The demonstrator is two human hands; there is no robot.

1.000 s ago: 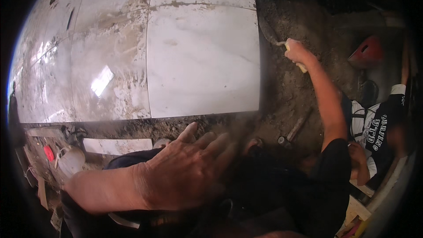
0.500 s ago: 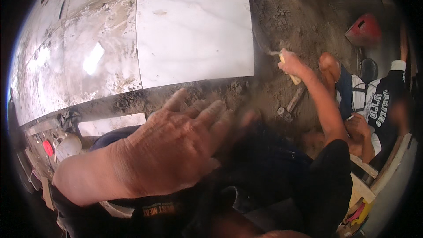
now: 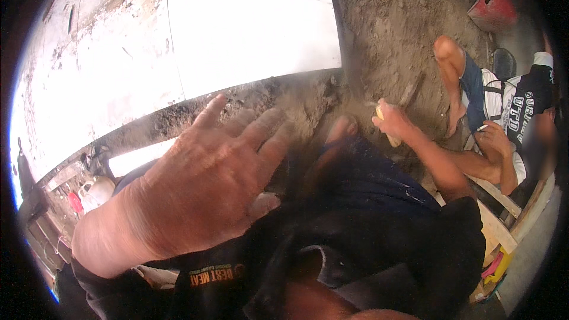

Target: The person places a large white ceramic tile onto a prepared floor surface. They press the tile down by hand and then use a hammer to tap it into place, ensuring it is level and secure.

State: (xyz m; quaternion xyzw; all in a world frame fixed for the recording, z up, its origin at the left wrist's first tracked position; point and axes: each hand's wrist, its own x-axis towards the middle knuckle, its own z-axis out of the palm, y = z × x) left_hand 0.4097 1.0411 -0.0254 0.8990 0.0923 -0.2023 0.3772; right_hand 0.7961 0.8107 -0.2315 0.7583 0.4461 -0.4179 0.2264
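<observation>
My left hand [image 3: 210, 169] hovers over my lap, palm down, its fingers stretched and apart with nothing in them. My right hand [image 3: 392, 121] is wrapped round the pale handle of a trowel [image 3: 393, 141]; its thin metal neck is blurred and its blade cannot be made out. Beyond both hands lies a large white floor tile [image 3: 255, 24], glaring with light. Its near edge borders rough grey-brown mortar [image 3: 320, 92]. A wooden hammer handle [image 3: 410, 90] lies on the ground just past my right hand, the hammer's head hidden.
At the right sits another person [image 3: 504, 101] with bent legs and a cigarette in hand. A red container [image 3: 495, 9] stands at the far right. Left of me are a pale tile strip [image 3: 142, 157] and a whitish jug [image 3: 98, 192]. My bare foot [image 3: 342, 128] rests near the mortar.
The view has shifted, so the tile sits higher and looks brighter. My right hand and trowel have drawn back from the tile's right edge toward me. My left fingers are spread wider.
</observation>
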